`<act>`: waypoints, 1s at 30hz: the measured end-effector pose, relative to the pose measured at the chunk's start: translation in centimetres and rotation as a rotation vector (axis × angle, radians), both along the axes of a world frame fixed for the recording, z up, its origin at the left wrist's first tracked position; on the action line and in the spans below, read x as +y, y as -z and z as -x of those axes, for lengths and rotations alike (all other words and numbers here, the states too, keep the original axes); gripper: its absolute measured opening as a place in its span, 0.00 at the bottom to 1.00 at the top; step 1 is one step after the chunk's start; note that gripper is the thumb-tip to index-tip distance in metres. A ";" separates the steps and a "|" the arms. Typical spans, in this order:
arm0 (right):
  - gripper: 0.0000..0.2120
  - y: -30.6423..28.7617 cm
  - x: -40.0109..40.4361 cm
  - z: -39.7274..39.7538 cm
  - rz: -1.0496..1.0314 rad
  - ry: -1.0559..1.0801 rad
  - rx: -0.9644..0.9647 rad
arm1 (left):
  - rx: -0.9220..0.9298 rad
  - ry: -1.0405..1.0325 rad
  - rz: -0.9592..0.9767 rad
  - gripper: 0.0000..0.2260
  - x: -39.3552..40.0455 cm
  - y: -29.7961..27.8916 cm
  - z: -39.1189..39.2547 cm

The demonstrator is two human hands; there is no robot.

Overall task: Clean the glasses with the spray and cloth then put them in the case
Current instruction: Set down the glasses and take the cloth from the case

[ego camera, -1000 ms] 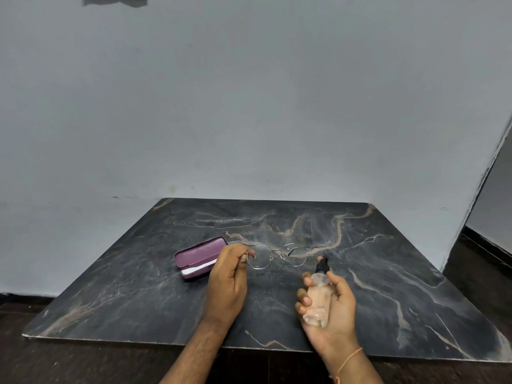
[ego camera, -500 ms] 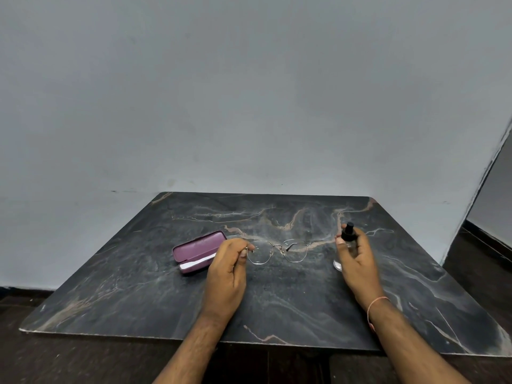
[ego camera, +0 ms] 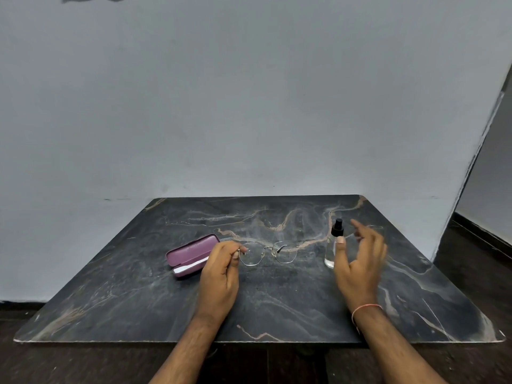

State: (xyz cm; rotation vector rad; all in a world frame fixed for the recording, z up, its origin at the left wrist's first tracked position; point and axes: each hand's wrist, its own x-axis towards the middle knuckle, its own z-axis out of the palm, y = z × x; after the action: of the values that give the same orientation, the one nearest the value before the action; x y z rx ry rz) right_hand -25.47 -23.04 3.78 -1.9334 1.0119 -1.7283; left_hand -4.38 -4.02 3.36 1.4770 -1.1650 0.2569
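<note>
A pair of thin metal-rimmed glasses (ego camera: pixel 268 252) with clear lenses is held just above the middle of a dark marble-patterned tabletop (ego camera: pixel 277 295), the left hand (ego camera: pixel 220 275) pinching the frame's left end between thumb and curled fingers. Just left of that hand lies a purple glasses case (ego camera: pixel 191 254), slightly ajar, with a strip of white showing in the gap. To the right, a small clear spray bottle (ego camera: pixel 333 245) with a black nozzle stands upright, and the right hand (ego camera: pixel 360 261) sits beside it with fingers spread and blurred, gripping nothing.

Glasses (ego camera: pixel 268 252) in left hand (ego camera: pixel 221 270); spray bottle (ego camera: pixel 332 246) upright beside open right hand (ego camera: pixel 360 261).
</note>
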 end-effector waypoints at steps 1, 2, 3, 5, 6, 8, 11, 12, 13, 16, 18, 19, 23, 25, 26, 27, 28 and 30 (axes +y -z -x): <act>0.16 0.2 0.6 -0.1 -0.010 -0.091 0.007 | -0.003 0.000 0.001 0.10 0.0 0.0 0.0; 0.14 0.3 1.4 -0.1 -0.049 -0.211 0.019 | -0.007 0.000 0.004 0.10 0.0 0.0 -0.1; 0.15 0.4 2.1 -0.1 -0.087 -0.319 0.046 | -0.011 0.001 0.002 0.10 0.0 0.0 -0.1; 0.17 0.5 3.2 -0.1 -0.118 -0.456 0.121 | -0.017 0.000 -0.009 0.10 0.0 0.0 0.0; 0.18 0.5 3.5 -0.2 -0.125 -0.497 0.153 | -0.019 0.000 -0.015 0.10 0.0 0.0 0.0; 0.18 0.4 3.7 -0.2 -0.131 -0.533 0.198 | -0.030 0.006 -0.025 0.10 0.0 -0.1 0.1; 0.15 0.3 3.6 -0.2 -0.164 -0.582 0.219 | -0.065 0.008 -0.048 0.10 0.0 0.0 0.2; 0.14 0.3 3.6 -0.2 -0.173 -0.600 0.226 | -0.074 0.007 -0.052 0.10 0.0 0.1 0.2; 0.14 0.3 3.6 -0.2 -0.185 -0.615 0.230 | -0.081 0.007 -0.054 0.10 0.0 0.1 0.2; 0.13 0.3 3.5 -0.1 -0.247 -0.650 0.213 | -0.093 0.009 -0.068 0.10 0.1 0.1 0.2; 0.13 0.4 3.3 -0.1 -0.279 -0.659 0.201 | -0.104 0.016 -0.081 0.11 0.1 0.1 0.1; 0.13 0.4 3.3 -0.1 -0.290 -0.658 0.202 | -0.110 0.020 -0.086 0.11 0.1 0.2 0.1; 0.12 0.7 3.0 -0.2 -0.282 -0.621 0.209 | -0.131 0.027 -0.125 0.11 0.0 0.5 -0.4; 0.11 0.9 2.7 -0.1 -0.267 -0.586 0.243 | -0.139 0.035 -0.157 0.11 0.1 0.5 -0.5; 0.11 1.0 2.6 -0.1 -0.261 -0.573 0.258 | -0.147 0.042 -0.175 0.12 0.1 0.5 -0.6; 0.10 1.0 2.4 0.0 -0.255 -0.561 0.269 | -0.159 0.048 -0.194 0.12 0.1 0.6 -0.6; 0.10 1.1 2.3 0.0 -0.248 -0.544 0.285 | -0.178 0.049 -0.214 0.13 0.2 0.7 -0.9; 0.09 1.2 2.2 -0.1 -0.220 -0.504 0.328 | -0.227 0.048 -0.260 0.11 0.3 1.2 -1.6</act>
State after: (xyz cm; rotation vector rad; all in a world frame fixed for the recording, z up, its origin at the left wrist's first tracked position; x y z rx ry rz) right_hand -25.38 -20.86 2.60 -2.1296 0.6903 -1.0085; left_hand -2.80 -3.68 2.18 1.6747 -1.4580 0.2519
